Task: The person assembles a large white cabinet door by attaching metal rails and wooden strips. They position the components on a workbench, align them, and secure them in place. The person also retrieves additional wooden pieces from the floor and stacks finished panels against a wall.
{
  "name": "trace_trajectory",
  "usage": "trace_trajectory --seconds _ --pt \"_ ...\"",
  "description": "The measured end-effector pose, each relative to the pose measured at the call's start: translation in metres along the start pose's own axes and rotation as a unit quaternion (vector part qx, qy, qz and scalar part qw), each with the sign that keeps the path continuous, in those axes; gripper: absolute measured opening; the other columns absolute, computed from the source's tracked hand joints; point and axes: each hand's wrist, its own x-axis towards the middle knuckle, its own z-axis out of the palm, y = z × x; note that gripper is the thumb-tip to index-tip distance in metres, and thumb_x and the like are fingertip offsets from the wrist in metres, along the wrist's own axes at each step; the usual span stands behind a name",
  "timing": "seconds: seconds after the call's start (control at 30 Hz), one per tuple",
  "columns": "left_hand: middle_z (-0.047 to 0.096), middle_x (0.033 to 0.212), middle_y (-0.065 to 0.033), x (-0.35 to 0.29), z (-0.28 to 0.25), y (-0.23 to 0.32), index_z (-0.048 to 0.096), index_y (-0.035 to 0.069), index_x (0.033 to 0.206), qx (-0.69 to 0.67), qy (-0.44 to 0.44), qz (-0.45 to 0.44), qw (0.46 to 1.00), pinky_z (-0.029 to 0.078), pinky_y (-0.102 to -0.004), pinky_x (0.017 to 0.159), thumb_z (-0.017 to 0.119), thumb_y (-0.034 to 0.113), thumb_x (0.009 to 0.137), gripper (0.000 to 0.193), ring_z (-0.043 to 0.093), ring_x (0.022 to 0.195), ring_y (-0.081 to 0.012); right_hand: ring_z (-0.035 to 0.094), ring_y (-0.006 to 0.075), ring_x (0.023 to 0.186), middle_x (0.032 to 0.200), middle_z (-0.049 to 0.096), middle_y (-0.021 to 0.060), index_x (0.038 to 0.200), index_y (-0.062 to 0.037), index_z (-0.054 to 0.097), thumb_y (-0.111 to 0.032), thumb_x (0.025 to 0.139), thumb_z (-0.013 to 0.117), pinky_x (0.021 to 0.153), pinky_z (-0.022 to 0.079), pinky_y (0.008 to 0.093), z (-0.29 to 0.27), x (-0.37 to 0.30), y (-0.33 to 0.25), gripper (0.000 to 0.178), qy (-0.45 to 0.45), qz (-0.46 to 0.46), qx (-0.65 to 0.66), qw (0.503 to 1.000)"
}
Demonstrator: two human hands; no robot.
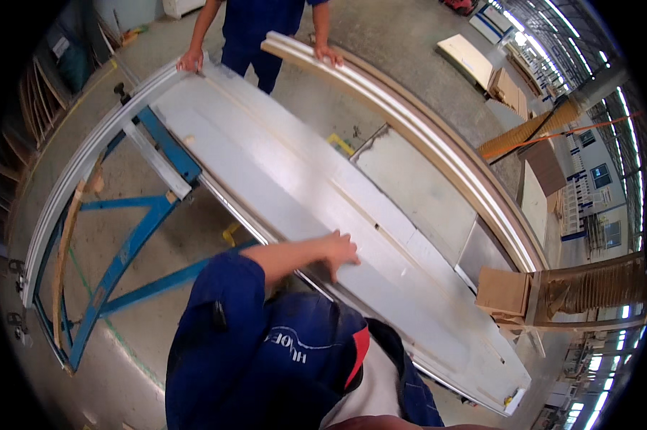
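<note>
My left hand (341,252) is over the long grey-white machine table (273,172). Its fingers are spread, with nothing in them; whether the palm presses on the surface I cannot tell. A thin groove runs lengthwise along the table, with a small dark slot (377,227) in it beyond my hand. A metal rail (230,208) follows the near edge, beside my body. My right hand is not in view. At the far end a co-worker in blue (270,25) rests one hand (189,61) by the table's end and the other (329,54) on long white-edged boards (417,132).
A blue steel frame (126,251) with a curved aluminium fence (69,179) stands at the left. Brown cartons (502,290) and a ribbed hose (588,287) are close at the right. A pale side table (417,186) lies beyond the main one. Sheets (467,57) are stacked farther back.
</note>
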Motion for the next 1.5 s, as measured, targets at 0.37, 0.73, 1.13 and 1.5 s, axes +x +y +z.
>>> trace_trajectory --seconds 0.37,0.73,1.13,1.5 --pt "0.038 0.158 -0.0110 -0.031 0.034 0.045 0.057 0.022 0.140 -0.010 0.161 0.089 0.983 0.024 -0.0558 0.120 0.081 0.038 0.074 0.072 0.036 0.146 -0.0304 0.071 0.0321 0.105 0.108 0.074 0.0105 0.104 -0.0198 0.078 -0.026 0.074 0.075 0.083 0.058 0.0451 -0.042 0.019 -0.042 0.031 -0.016 0.005 -0.162 0.987" --pt "0.043 0.154 -0.0098 -0.055 0.041 0.047 0.045 0.021 0.149 0.059 0.171 0.055 0.982 0.027 -0.0489 0.121 0.066 0.043 0.089 0.067 0.038 0.145 -0.0250 0.061 0.0338 0.123 0.131 0.065 0.0135 0.123 -0.0158 0.071 -0.033 0.088 0.063 0.102 0.047 0.0542 -0.044 0.038 -0.029 0.040 -0.172 0.146 -0.189 0.956" --pt "0.049 0.148 -0.0096 -0.041 0.026 0.058 0.052 0.018 0.145 0.083 0.192 0.072 0.975 0.036 -0.0432 0.116 0.067 0.046 0.089 0.064 0.045 0.140 -0.0238 0.060 0.0329 0.126 0.136 0.063 0.0169 0.129 -0.0042 0.067 -0.036 0.094 0.056 0.103 0.047 0.0535 -0.027 0.044 0.000 0.049 -0.170 0.222 -0.167 0.946" --pt "0.046 0.151 -0.0111 -0.061 0.037 0.055 0.047 0.013 0.147 0.040 0.224 0.128 0.965 0.032 -0.0415 0.119 0.066 0.044 0.090 0.067 0.040 0.143 -0.0239 0.064 0.0329 0.121 0.131 0.067 0.0117 0.125 -0.0155 0.071 -0.034 0.087 0.069 0.096 0.054 0.0506 0.002 0.032 0.071 0.042 -0.126 0.163 -0.250 0.946"
